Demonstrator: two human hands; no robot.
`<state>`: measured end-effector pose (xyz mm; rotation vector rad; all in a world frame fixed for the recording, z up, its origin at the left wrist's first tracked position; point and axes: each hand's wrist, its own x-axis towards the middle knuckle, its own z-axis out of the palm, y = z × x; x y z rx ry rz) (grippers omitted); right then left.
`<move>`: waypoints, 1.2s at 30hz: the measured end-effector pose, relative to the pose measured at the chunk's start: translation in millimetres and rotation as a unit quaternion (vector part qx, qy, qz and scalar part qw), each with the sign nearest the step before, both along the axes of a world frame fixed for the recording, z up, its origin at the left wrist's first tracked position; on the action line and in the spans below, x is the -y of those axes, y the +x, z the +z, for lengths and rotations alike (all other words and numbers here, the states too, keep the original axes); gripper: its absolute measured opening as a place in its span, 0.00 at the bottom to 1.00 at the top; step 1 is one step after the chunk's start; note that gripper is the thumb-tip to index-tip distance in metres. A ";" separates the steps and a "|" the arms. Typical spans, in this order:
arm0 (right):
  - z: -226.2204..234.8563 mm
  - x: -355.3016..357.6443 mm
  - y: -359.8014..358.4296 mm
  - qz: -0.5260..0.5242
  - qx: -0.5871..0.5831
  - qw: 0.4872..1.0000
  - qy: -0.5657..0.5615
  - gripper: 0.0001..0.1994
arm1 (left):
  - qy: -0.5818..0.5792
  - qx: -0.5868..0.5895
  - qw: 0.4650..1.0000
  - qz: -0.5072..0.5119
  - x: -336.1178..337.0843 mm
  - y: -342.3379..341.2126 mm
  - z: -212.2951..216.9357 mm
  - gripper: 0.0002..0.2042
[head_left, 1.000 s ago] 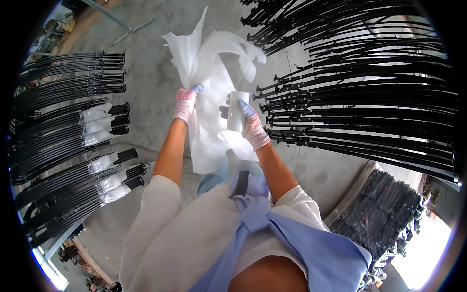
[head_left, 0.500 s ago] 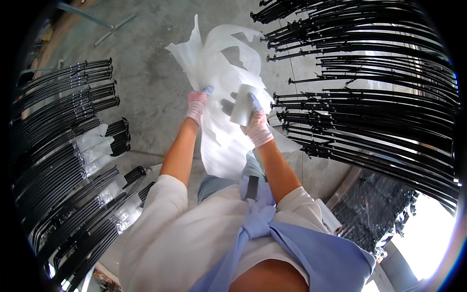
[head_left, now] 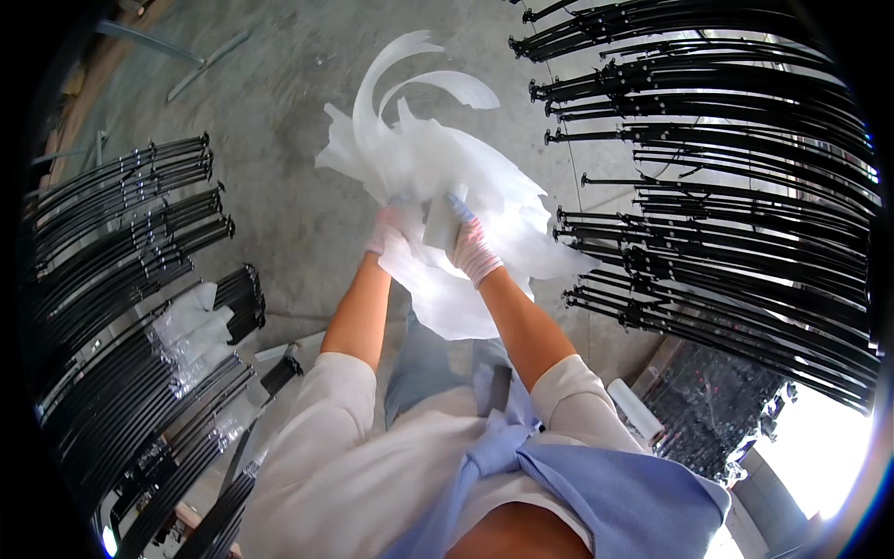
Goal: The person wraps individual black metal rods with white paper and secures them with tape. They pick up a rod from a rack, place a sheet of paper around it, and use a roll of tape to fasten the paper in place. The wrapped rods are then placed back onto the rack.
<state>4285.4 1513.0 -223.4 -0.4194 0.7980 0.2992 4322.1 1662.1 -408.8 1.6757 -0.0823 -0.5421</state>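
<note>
My two hands are out in front of me in pale gloves with pinkish bands and bluish fingertips. A bundle of thin white packing foam sheets (head_left: 475,168) hangs between and beyond them, with curled strips at its far side. My left hand (head_left: 384,229) is closed on the near left part of the foam, its fingers partly covered by it. Wrapped round a small whitish roll (head_left: 440,224) is my right hand (head_left: 473,246), the thumb lying along the roll's side. The roll, seemingly of tape or film, is tilted against the foam.
Long black rods (head_left: 726,242) lie in stacked rows on the right. More black rods (head_left: 121,242) fill the left, some wrapped in clear plastic (head_left: 193,326). A white roll (head_left: 635,410) is beside my right sleeve. A metal stand (head_left: 200,65) rests on the concrete floor.
The foam has swung and spread toward the right, its strips curling at the far side. My hands have come slightly nearer, and the roll has moved left, closer to my left hand.
</note>
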 end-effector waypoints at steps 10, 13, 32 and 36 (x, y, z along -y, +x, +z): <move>-90.8 -4.1 33.2 -0.019 -0.037 0.999 -0.014 0.20 | -0.031 -0.103 0.993 -0.054 6.8 33.1 -55.0 0.18; -103.3 -0.3 45.2 -0.012 -0.011 1.000 -0.021 0.20 | -0.385 -0.501 0.747 0.207 -4.4 49.8 -26.5 0.23; 147.3 97.3 -102.5 0.177 0.153 0.969 -0.084 0.31 | 0.368 0.294 0.834 -0.288 -24.5 -17.1 279.7 0.42; 208.9 126.4 -124.9 0.101 0.212 0.967 -0.100 0.29 | 0.213 0.400 0.718 -0.529 48.2 6.0 315.9 0.27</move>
